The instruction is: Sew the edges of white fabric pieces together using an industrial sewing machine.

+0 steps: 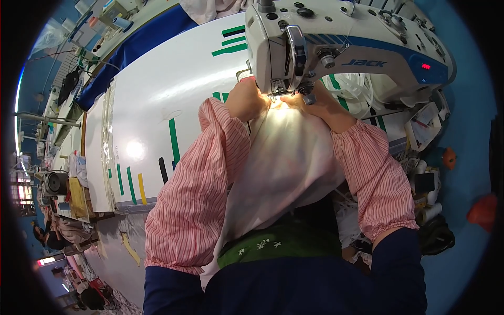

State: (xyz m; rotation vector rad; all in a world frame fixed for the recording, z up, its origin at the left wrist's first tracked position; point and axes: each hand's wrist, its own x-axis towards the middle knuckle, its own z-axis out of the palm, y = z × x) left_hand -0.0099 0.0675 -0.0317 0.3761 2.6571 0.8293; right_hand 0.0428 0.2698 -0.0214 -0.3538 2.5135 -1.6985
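Note:
A pale, whitish cloth runs from beneath the head of a white and blue sewing machine down over my lap. My left hand is at the left of the needle area, its fingers curled on the cloth's far end and partly hidden by the machine head. From the right, my right hand grips the cloth close to the presser foot, fingers bent and partly covered by the machine. A bright lamp lights the cloth between both hands. A small pinkish-red piece shows just beyond my left hand.
The white table bears green, black and yellow tape strips. White tape or cord lies coiled behind my right hand. A blue-edged table stands at far left. Thread cones and a black bag sit at right.

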